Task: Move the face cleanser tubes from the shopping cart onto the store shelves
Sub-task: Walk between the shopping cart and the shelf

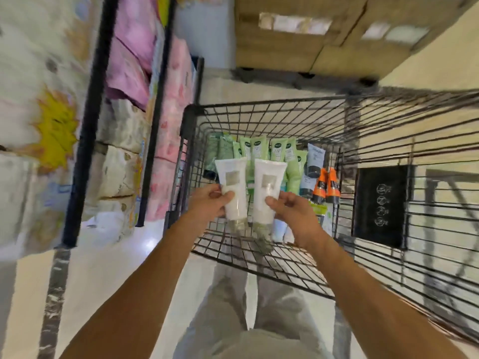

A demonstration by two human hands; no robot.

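I hold two white face cleanser tubes above the black wire shopping cart (261, 104). My left hand (208, 203) grips the left white tube (233, 185) near its lower half. My right hand (293, 211) grips the right white tube (267, 193) the same way. Both tubes stand roughly upright with their clear caps pointing down. Beneath them, on the cart floor, lie several green tubes (280, 151), grey-blue tubes (315, 161) and two orange tubes (328, 185). The store shelves (88, 130) stand to the left of the cart.
The shelves on the left carry pink and white packs of tissue (129, 47). Cardboard boxes (311, 35) sit on a dolly beyond the cart. A black sign (381, 203) hangs on the cart's right side. My legs stand at the cart's near end.
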